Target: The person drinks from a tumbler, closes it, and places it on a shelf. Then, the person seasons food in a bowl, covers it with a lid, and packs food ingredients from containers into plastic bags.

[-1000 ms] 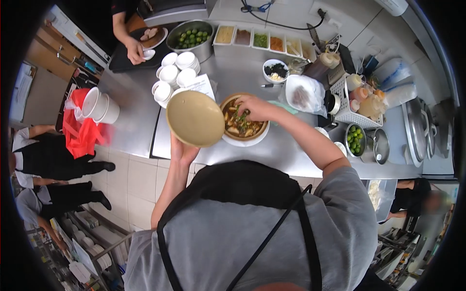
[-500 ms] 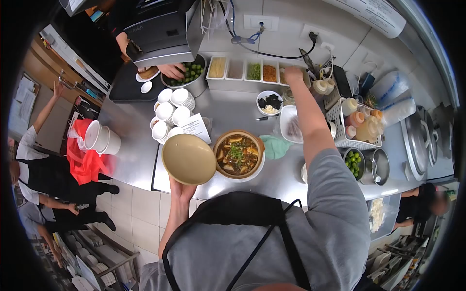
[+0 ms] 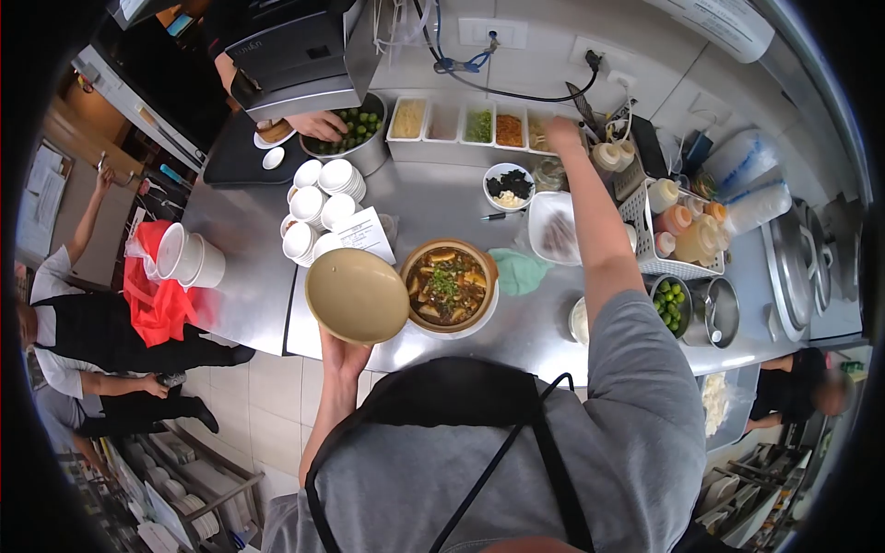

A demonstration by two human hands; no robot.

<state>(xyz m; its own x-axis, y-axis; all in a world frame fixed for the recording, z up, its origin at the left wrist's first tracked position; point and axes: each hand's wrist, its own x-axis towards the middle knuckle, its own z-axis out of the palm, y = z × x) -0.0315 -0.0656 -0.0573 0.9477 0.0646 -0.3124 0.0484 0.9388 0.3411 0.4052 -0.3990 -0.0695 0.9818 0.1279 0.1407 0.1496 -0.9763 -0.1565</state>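
Note:
My left hand (image 3: 345,357) is closed on a tan pot lid (image 3: 357,295), holding it tilted with its hollow inner side up. Touching or very close to the lid's right edge is a clay pot (image 3: 415,314) on a white plate (image 3: 486,318). Brown stew with pale browned pieces and chopped green onion (image 3: 446,284) fills the pot. My right hand (image 3: 564,135) reaches over the right end of a row of topping containers, at a bin with pale yellowish contents (image 3: 538,132). Its fingers are mostly hidden, so their grip does not show.
Stacked white cups (image 3: 312,205) and a printed slip (image 3: 365,236) are left of the pot. A green cloth (image 3: 518,271), a bowl of dark and pale toppings (image 3: 508,187) and a bottle basket (image 3: 678,232) stand rightward. A co-worker's hand (image 3: 318,123) is in a pot of green fruit (image 3: 355,136).
My right hand has moved slightly right and stays over the topping containers. The lid remains in my left hand beside the pot. The whole view has shifted slightly.

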